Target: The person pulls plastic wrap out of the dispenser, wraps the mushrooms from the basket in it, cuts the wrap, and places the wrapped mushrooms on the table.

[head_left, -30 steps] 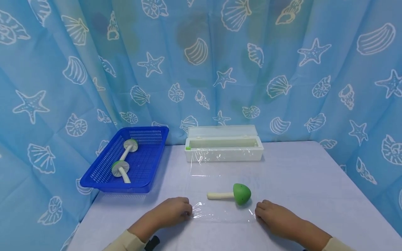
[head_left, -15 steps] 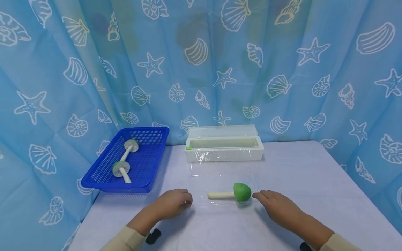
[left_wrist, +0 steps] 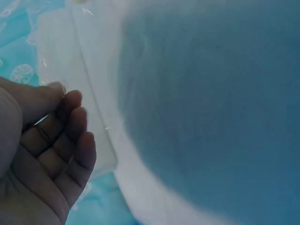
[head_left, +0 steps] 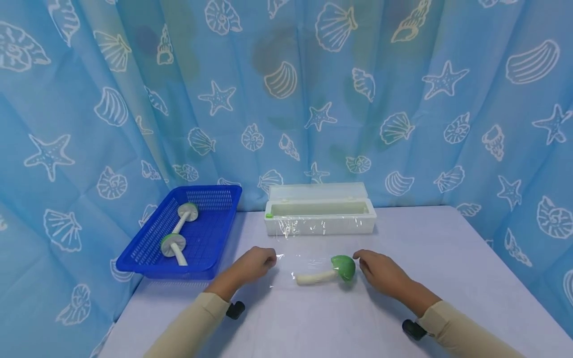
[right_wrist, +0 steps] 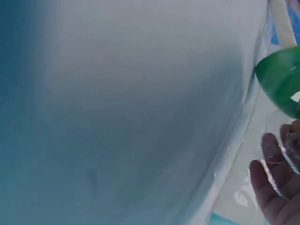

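Observation:
A toy mushroom (head_left: 343, 268) with a green cap and pale stem lies on its side on the white table, under a fold of clear plastic wrap (head_left: 309, 261). My left hand (head_left: 254, 262) pinches the wrap's left edge between thumb and forefinger, above the table beyond the stem end. On the other side my right hand (head_left: 384, 272) pinches the right edge, close beside the cap. In the right wrist view the green cap (right_wrist: 283, 82) shows near the fingers, with shiny film around. The left wrist view shows the left hand's (left_wrist: 47, 136) thumb and fingertip meeting.
A white wrap dispenser box (head_left: 320, 226) with its lid raised stands at the back, film hanging over its front. To the left, a blue basket (head_left: 215, 248) holds two more toy mushrooms (head_left: 173, 244). A patterned blue curtain (head_left: 286, 119) borders the table.
Both hands have moved away from the body, toward the dispenser box, carrying the wrap's near edge up and over the mushroom. The mushroom's stem has tilted slightly.

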The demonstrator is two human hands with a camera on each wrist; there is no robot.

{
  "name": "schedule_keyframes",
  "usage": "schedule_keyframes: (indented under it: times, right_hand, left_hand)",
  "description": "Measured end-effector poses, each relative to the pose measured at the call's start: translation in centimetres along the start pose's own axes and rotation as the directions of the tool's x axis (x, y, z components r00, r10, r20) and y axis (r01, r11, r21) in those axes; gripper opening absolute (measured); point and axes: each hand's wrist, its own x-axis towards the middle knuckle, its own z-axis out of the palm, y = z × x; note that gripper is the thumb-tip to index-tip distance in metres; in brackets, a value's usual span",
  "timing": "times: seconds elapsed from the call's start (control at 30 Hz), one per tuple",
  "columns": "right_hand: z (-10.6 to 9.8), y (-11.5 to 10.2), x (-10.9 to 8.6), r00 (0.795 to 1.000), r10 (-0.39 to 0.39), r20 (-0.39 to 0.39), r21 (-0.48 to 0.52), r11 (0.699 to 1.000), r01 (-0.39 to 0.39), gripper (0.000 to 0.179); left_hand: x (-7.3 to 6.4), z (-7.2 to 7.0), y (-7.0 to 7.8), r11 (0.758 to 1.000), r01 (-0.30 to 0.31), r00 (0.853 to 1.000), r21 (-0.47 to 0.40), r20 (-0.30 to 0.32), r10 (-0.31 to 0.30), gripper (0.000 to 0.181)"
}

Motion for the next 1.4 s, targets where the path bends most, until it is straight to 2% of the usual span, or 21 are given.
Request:
schedule_keyframes:
  times: [0.2,0.3,0.53,0.67,0.83,1.0,1.07,1.17,1.23,1.3,1.4]
  right_hand:
    - [0.5,0.8,1.8,0.989,0.112,0.101,0.097,0.988,-0.122,0.012]
    - [0.6,1.0,2.3,0.985,0.128,0.119,0.105,0.985,-0.140,0.010]
    - [0.6,1.2,2.7,0.979,0.143,0.142,0.135,0.977,-0.162,0.009]
    - [0.3,1.1,2.7,0.977,0.145,0.157,0.141,0.976,-0.167,0.011]
    - [0.0,0.9,2.7,0.973,0.131,0.192,0.150,0.975,-0.161,0.020]
    - [-0.3,0.9,2.7,0.963,0.153,0.224,0.181,0.964,-0.195,0.025]
    - [-0.3,0.9,2.7,0.959,0.158,0.235,0.185,0.961,-0.203,0.035]
    - [-0.1,0.8,2.9,0.958,0.159,0.240,0.139,0.971,-0.196,0.058]
    - [0.0,0.7,3.1,0.957,0.160,0.242,0.113,0.975,-0.191,0.062]
    - [0.2,0.7,3.4,0.961,0.150,0.231,0.081,0.982,-0.172,0.051]
    - [0.3,1.2,3.7,0.971,0.116,0.209,0.089,0.987,-0.137,0.028]
  left_hand:
    - [1.2,1.2,-0.1,0.995,0.102,0.993,-0.013,0.064,-0.101,0.009]
    - [1.4,1.4,0.1,0.993,0.115,0.988,-0.004,0.107,-0.113,0.016]
    - [1.3,1.8,0.2,0.999,-0.025,0.993,0.032,0.120,0.021,0.021]
    - [1.4,2.1,0.2,0.999,-0.044,0.989,0.033,0.142,0.038,0.017]
    - [1.3,1.8,0.7,0.999,-0.037,0.984,0.039,0.176,0.029,0.015]
    - [1.3,1.5,1.2,0.999,0.006,0.976,0.031,0.218,-0.013,0.015]
    - [1.3,1.4,1.4,0.999,0.044,0.971,0.013,0.234,-0.046,0.016]
    - [1.2,1.4,1.5,0.995,0.098,0.964,-0.010,0.250,-0.093,0.028]
    - [1.1,1.5,1.5,0.993,0.111,0.966,-0.032,0.238,-0.100,0.036]
    - [1.1,1.6,1.5,0.993,0.105,0.971,-0.048,0.220,-0.092,0.036]
    - [1.2,1.5,1.2,0.995,0.066,0.982,-0.072,0.182,-0.052,0.021]
